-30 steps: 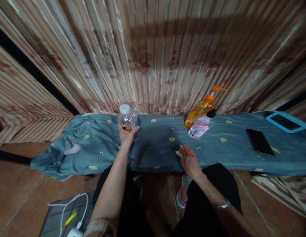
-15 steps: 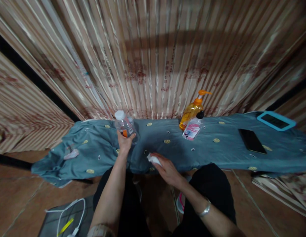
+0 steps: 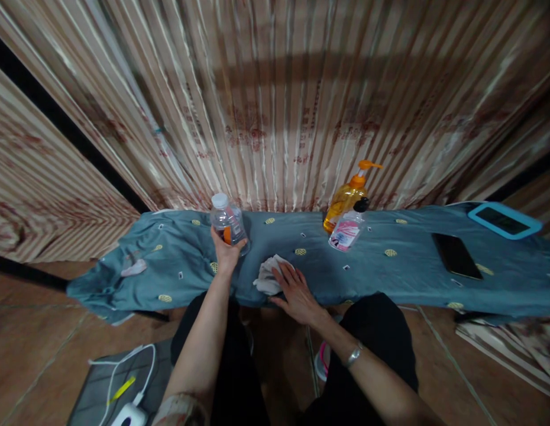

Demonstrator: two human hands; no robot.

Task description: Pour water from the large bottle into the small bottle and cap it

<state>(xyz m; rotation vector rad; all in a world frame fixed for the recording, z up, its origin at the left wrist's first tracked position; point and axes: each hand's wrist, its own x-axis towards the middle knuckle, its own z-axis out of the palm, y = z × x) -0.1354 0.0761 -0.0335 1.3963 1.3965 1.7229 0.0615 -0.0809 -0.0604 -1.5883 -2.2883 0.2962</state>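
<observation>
My left hand is wrapped around the lower part of a clear plastic bottle with a white cap, standing on the blue-green cloth. To its right, a crumpled white tissue lies near the front edge. My right hand rests at the tissue's right side, fingers stretched out and fingertips touching it. Farther right stand a pump bottle of amber liquid with an orange pump and, just in front, a clear bottle with a pink label and black top.
A black phone and a blue-framed device lie at the right of the cloth-covered surface. A small pale item lies at the left. A striped curtain hangs behind. White cable is on a grey object below left.
The tissue was bunched in my right hand; now it lies spread wider on the cloth, with my fingers opened over its edge. My left hand stays on the bottle.
</observation>
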